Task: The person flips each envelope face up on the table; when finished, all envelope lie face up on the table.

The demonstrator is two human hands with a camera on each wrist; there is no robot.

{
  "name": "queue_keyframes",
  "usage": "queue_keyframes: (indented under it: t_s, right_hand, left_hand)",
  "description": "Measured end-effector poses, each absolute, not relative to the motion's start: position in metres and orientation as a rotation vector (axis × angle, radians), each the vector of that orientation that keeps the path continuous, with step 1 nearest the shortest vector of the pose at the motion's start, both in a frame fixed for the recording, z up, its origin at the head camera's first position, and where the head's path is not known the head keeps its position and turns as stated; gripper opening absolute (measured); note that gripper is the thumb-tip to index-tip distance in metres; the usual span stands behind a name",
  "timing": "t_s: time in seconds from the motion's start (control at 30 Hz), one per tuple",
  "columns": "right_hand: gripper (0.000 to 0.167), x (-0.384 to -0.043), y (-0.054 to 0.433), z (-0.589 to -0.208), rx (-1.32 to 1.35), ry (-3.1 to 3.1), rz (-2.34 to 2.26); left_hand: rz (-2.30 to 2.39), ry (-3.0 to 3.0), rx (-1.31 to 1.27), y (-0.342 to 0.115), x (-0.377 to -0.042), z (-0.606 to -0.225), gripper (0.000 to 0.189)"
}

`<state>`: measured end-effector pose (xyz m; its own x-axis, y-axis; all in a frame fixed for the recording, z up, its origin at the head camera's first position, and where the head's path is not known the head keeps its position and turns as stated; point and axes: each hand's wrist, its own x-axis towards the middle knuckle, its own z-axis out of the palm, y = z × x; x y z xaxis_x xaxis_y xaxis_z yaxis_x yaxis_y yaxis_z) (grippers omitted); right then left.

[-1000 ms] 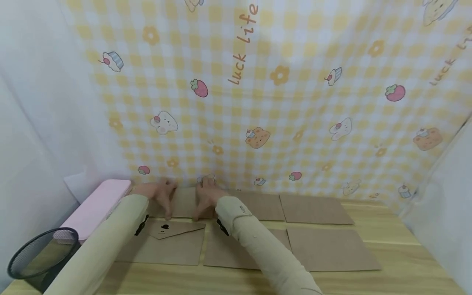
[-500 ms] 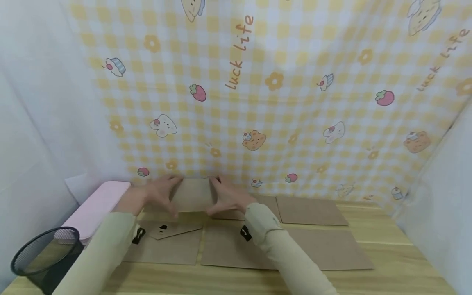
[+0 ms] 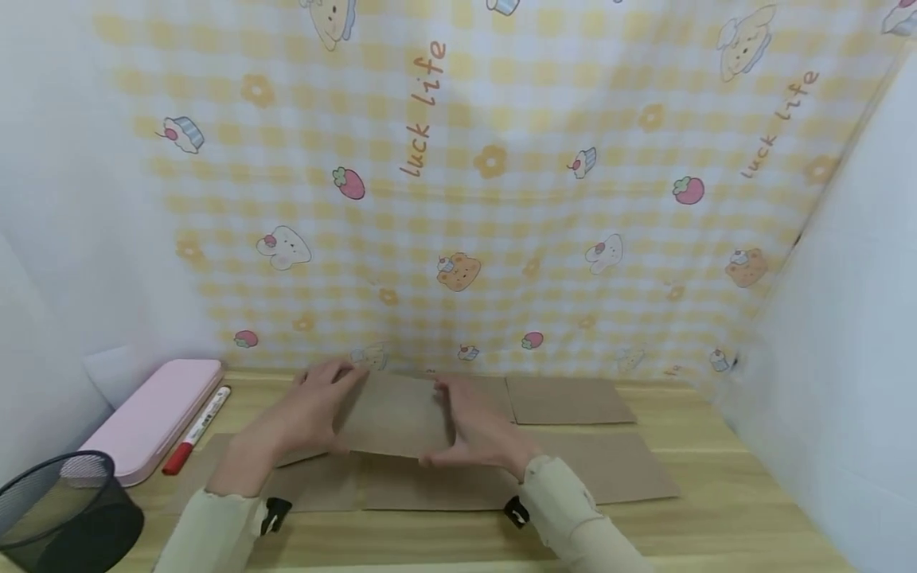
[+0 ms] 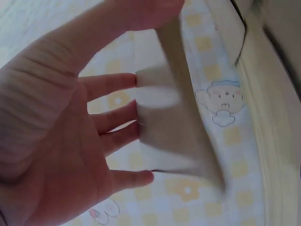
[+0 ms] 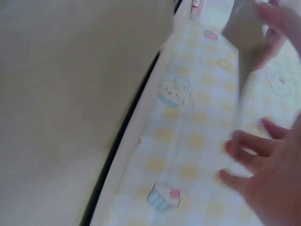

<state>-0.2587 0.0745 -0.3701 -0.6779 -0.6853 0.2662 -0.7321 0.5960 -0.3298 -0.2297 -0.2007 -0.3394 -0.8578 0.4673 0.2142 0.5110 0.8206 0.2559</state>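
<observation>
Both hands hold up a brown kraft-paper envelope (image 3: 396, 414) by its two side edges, above the front row of envelopes. My left hand (image 3: 304, 418) grips its left edge; in the left wrist view the spread fingertips touch the far side of the envelope (image 4: 162, 115). My right hand (image 3: 481, 426) pinches its right edge between thumb and fingers. The right wrist view shows the envelope (image 5: 244, 42) blurred and nearly edge-on. Beneath it lies a front-row envelope (image 3: 444, 487), and another envelope (image 3: 322, 485) is partly covered by the left hand and the held envelope.
Further brown envelopes lie at the back right (image 3: 573, 400) and front right (image 3: 605, 465). At left are a pink case (image 3: 154, 414), a red-capped white marker (image 3: 197, 430) and a black mesh pen holder (image 3: 79, 517). A checked curtain (image 3: 458, 199) hangs behind the table.
Both hands have lifted the envelope off the back row's left end and brought it nearer and rightward. The head view has shifted right, and the marker has come into sight.
</observation>
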Motion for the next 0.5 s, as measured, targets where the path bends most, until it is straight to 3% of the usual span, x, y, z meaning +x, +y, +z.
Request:
queue_keyframes:
  t_s: [0.13,0.27,0.5]
  right_hand:
    - [0.058,-0.242,0.101,-0.373,1.216,-2.509,0.862]
    - [0.034,-0.225,0.123,-0.375,1.335,-2.361,0.699]
    - [0.034,-0.206,0.13,-0.381,1.404,-2.444,0.198]
  left_hand:
    - [-0.514,-2.879,-0.777,-0.199,-0.226,-0.343,0.104]
    - [-0.541,-2.951,-0.752,-0.201,-0.226,-0.343,0.105]
    - [-0.583,-2.987,-0.835,-0.19,-0.221,-0.338,0.109]
